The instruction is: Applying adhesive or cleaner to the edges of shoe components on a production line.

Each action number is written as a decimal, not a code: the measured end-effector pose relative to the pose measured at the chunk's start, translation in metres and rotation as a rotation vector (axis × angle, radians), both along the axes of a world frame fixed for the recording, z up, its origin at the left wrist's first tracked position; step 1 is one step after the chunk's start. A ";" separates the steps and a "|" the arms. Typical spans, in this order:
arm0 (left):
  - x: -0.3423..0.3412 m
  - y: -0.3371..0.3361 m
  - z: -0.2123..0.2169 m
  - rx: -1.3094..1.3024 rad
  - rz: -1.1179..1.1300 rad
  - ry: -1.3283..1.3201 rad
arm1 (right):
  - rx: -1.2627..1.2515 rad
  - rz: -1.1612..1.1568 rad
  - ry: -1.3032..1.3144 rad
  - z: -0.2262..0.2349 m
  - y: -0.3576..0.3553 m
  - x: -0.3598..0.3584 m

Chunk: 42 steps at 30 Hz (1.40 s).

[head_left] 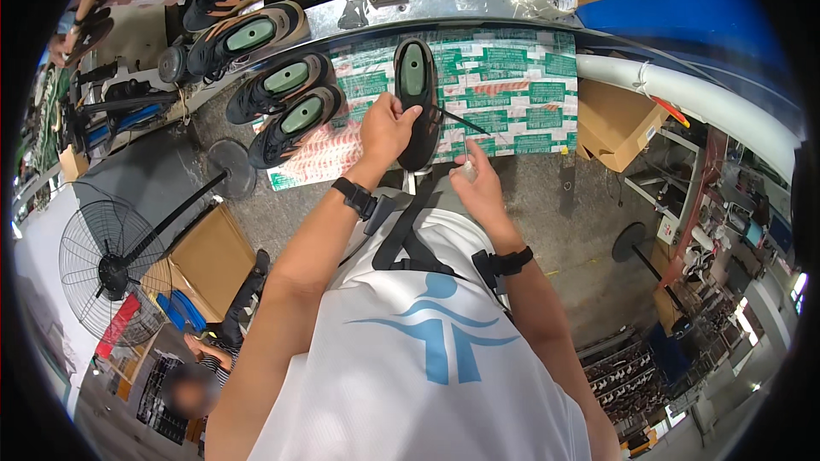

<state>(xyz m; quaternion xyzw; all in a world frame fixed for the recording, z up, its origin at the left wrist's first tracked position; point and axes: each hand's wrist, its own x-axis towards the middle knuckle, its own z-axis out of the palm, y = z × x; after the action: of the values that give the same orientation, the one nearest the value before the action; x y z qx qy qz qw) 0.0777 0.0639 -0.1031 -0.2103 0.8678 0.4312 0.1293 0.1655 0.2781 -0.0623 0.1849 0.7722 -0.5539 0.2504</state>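
The left hand [386, 130] grasps the black shoe [416, 102] at the front edge of the paper-covered worktable [512, 94]; the right hand [480, 183] is clenched around a thin brush [465, 122]; 4 shoes [286, 102] lie at the left edge

shoe's [416, 94] near side hidden behind left hand [386, 130], small object in right hand [478, 181] too small to tell

black shoe [416, 102], green insole, upright on mat
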 end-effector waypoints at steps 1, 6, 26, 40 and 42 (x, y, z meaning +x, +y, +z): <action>0.000 -0.003 0.002 0.008 -0.064 -0.005 | -0.016 0.027 0.029 0.000 -0.003 0.003; -0.011 -0.042 -0.030 0.540 -0.016 -0.198 | 0.094 0.190 0.225 0.011 -0.036 -0.014; -0.089 -0.045 -0.032 0.672 -0.132 -0.296 | 0.199 0.372 0.344 -0.006 -0.095 -0.047; -0.081 -0.024 -0.030 0.519 -0.221 -0.264 | 0.306 0.305 0.453 -0.011 -0.076 -0.033; -0.073 -0.019 -0.036 0.362 -0.211 -0.144 | 0.346 0.344 0.498 -0.011 -0.076 -0.033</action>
<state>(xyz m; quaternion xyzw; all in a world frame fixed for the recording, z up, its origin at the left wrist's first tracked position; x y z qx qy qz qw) 0.0048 0.0447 -0.1393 -0.1218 0.7820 0.5479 0.2709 0.1324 0.2019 -0.0735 -0.0492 0.9119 -0.3927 0.1088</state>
